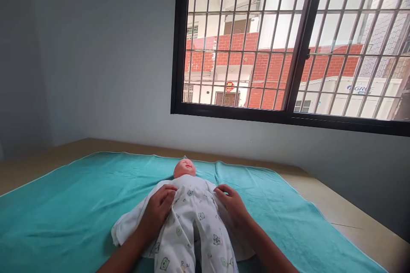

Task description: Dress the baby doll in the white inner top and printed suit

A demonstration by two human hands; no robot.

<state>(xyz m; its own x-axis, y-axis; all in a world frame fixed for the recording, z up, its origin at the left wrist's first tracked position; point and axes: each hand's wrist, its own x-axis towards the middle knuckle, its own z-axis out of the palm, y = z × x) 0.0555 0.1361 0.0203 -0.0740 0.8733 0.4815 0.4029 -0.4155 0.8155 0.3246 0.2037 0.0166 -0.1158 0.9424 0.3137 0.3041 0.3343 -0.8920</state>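
A baby doll (185, 168) lies on its back on a teal blanket (70, 209), head toward the window. It wears a white printed sleepsuit (192, 226). My left hand (158, 211) rests on the doll's left side of the chest, fingers curled onto the suit's cloth. My right hand (232, 207) lies on the other side of the chest, fingers bent and pressed on the fabric. A white cloth (126, 228) spreads under the doll.
The blanket covers a wooden platform (352, 209) that runs along the grey wall. A large barred window (288, 42) is above, with a red brick building outside.
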